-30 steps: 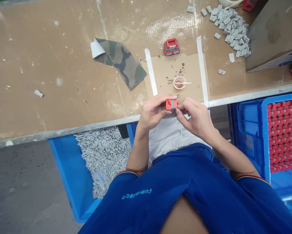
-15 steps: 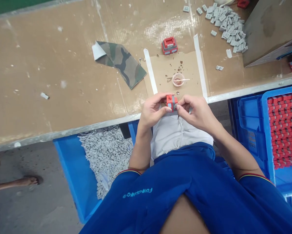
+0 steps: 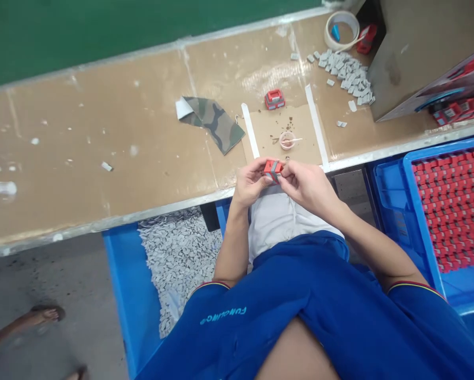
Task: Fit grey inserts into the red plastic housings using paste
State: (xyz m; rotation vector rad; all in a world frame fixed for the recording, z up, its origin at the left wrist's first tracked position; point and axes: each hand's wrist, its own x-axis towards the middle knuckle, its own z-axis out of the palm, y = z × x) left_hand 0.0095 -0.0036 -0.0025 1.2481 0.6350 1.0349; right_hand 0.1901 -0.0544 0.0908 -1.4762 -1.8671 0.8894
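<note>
The left hand (image 3: 252, 182) and right hand (image 3: 308, 184) pinch a small red block (image 3: 272, 170) between their fingertips, just past the worktop (image 3: 102, 121) edge. If the pinch loosens, the block may drop into the lap or the blue bin (image 3: 128, 285) below the left hand. Compared with the earlier frame, the view has swung and a tape roll (image 3: 341, 29) now shows.

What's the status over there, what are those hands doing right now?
Left hand and right hand both pinching a red-and-grey block. Held just past the bench edge. Beyond it, a cardboard sheet with a small cup.
</note>
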